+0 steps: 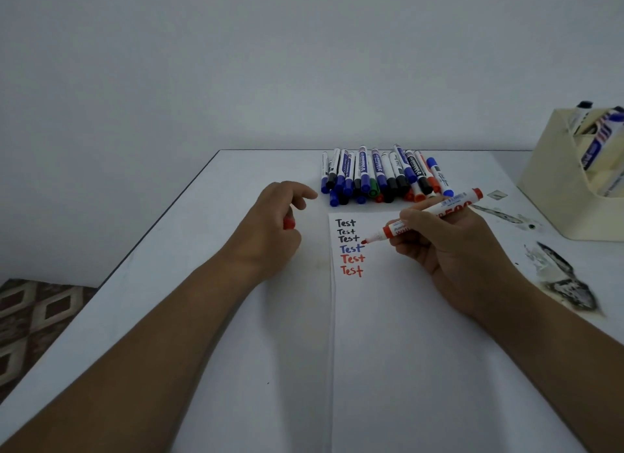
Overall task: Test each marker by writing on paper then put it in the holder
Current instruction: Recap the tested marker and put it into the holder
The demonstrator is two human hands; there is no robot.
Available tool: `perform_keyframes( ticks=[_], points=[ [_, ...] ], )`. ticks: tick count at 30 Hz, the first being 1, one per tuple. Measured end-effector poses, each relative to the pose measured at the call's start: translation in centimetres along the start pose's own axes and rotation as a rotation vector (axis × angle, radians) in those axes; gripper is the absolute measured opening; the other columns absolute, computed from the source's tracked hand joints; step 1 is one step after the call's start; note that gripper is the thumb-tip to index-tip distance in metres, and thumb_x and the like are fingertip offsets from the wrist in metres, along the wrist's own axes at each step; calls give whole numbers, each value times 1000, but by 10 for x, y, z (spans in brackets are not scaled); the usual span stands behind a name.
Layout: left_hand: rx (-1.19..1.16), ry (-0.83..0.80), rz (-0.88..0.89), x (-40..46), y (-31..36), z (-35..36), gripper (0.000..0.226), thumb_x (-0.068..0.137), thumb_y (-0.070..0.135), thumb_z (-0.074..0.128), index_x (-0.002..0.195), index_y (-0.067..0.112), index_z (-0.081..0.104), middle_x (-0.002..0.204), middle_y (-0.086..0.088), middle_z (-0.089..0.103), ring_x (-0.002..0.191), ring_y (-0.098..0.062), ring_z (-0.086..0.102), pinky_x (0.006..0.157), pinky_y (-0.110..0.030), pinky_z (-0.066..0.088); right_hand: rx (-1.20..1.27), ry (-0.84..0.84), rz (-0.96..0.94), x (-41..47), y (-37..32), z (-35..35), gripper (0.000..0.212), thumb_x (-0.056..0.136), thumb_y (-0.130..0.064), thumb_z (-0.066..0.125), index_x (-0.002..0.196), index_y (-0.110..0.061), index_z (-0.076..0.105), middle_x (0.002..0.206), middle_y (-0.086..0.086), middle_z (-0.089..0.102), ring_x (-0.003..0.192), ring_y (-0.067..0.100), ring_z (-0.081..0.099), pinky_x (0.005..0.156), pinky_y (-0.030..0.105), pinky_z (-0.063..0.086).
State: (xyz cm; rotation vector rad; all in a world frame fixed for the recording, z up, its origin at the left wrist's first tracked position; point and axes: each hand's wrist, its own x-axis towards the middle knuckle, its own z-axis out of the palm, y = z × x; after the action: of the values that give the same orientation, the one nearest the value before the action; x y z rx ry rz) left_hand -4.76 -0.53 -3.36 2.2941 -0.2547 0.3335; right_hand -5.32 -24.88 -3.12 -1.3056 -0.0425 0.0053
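From my head camera, my right hand (439, 246) grips an uncapped red-and-white whiteboard marker (426, 215), fingers curled round its barrel, the red tip hanging just above the long white sheet of paper (422, 351) beside the fourth written line. My left hand (270, 229) rests on the white table (202, 317) just left of the sheet, fingers curled round the small red marker cap (289, 223), the index finger stretched toward the pile. Six lines reading "Test" (349, 246) run down the top of the paper: three black, one blue, two red. Beyond the sheet's far edge lies a heap of capped markers (381, 175), white-barrelled with blue, black, red and green caps, packed side by side near the table's back edge. At far right stands the cream plastic holder (553, 189), with several markers upright in its compartments. Dark smudged stains (560, 277) mark the tabletop between my right hand and the holder.
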Motion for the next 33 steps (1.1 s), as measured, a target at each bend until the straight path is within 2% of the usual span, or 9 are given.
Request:
perform_keyframes(
  ticks=[3,6,11,15,19,24,26,29,33],
  points=[
    [22,51,10,1,-1,2,40,92,-5,51,112,30,57,109,12,53,93,1,55,81,-11,46,19,6,2,0,0,0,7,95,-6,62,88,-7,65,78,14,73,69,23,71,61,27,60],
    [7,20,2,2,-1,2,23,98,7,55,106,28,62,99,9,65,85,-4,63,76,-19,52,26,5,3,-1,-1,1,7,94,-7,62,89,-6,65,78,15,73,68,23,70,60,27,59],
    [7,-69,-52,1,5,3,22,97,21,62,114,35,61,110,13,70,101,-9,65,93,-29,54,23,7,13,-2,-3,1,6,93,-8,64,87,-8,66,79,15,74,69,25,71,62,28,61],
    [-86,-78,-78,-2,8,2,23,99,27,59,113,45,51,108,18,72,100,-2,66,95,-33,53,82,-18,-2,-2,-6,2,7,85,-12,68,91,-9,67,83,16,75,71,25,73,63,29,62],
    [-182,-50,-114,0,8,5,12,99,31,57,105,38,49,105,22,73,96,5,65,88,-26,52,111,-45,-3,-2,-6,0,26,69,-14,73,93,-7,65,94,21,75,83,32,75,68,32,64],
    [-480,48,-187,5,17,5,20,96,29,61,97,15,47,101,8,76,86,-9,69,69,-28,56,182,-147,-22,-5,-5,-6,62,50,-29,94,99,-2,68,103,26,72,99,41,73,75,34,62],
    [-538,38,-173,3,18,3,29,87,33,65,96,10,50,100,6,77,78,-9,67,66,-29,55,192,-184,-39,-7,-5,-7,57,47,-31,97,93,-9,73,102,26,72,99,40,73,76,34,61],
    [-601,81,-174,0,20,2,37,75,38,69,102,13,62,88,9,74,72,-6,62,66,-27,54,138,-175,-43,-9,-7,-4,41,56,-19,85,93,-9,71,99,25,73,97,41,73,76,34,62],
    [-796,65,-239,-1,23,3,35,72,27,69,103,12,65,83,-2,71,66,-14,59,64,-27,55,113,-180,-63,-12,-11,0,32,57,-15,82,87,-13,72,101,25,73,96,39,74,76,33,61]
  ],
)
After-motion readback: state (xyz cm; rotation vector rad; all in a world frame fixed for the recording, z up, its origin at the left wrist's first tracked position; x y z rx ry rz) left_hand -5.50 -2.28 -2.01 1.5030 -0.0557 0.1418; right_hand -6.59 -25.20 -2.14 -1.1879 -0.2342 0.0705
